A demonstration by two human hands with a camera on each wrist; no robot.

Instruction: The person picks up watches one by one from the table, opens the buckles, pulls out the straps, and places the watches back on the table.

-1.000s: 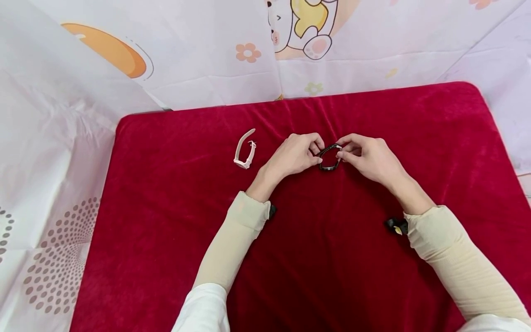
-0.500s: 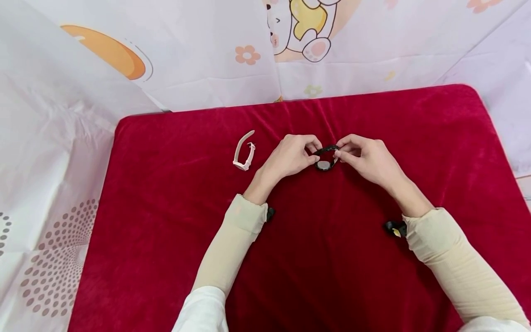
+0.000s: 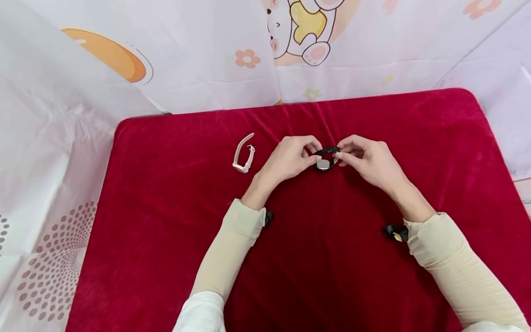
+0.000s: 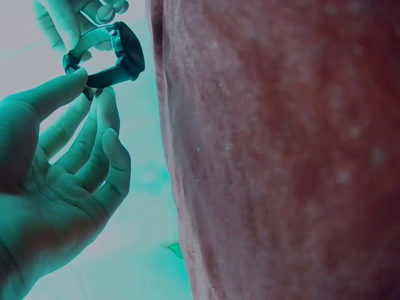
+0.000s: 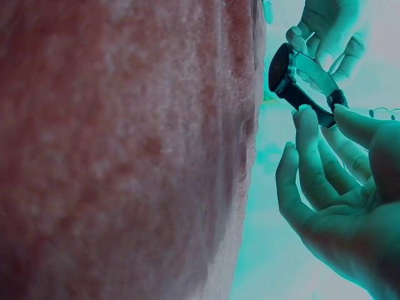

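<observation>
A black wristwatch (image 3: 325, 158) with a round face is held just above the red cloth (image 3: 166, 207) between both hands. My left hand (image 3: 295, 156) pinches one side of its strap with thumb and fingers. My right hand (image 3: 360, 157) pinches the other side. In the left wrist view the black wristwatch (image 4: 119, 56) shows its round case side-on, with the left hand (image 4: 62, 162) pinching the strap. The right wrist view shows the black wristwatch (image 5: 294, 78) pinched by the right hand (image 5: 340, 181). A pale pink wristwatch (image 3: 244, 153) lies on the cloth to the left of my left hand.
The red cloth covers a padded table with rounded far corners. White sheets printed with cartoon animals and flowers (image 3: 298, 27) hang behind and to both sides. Cream sleeves cover both forearms, with small black devices at the wrists (image 3: 396, 232).
The black watch has been turned in my fingers so its round light back or face now shows toward the camera. Both hands stayed in about the same place.
</observation>
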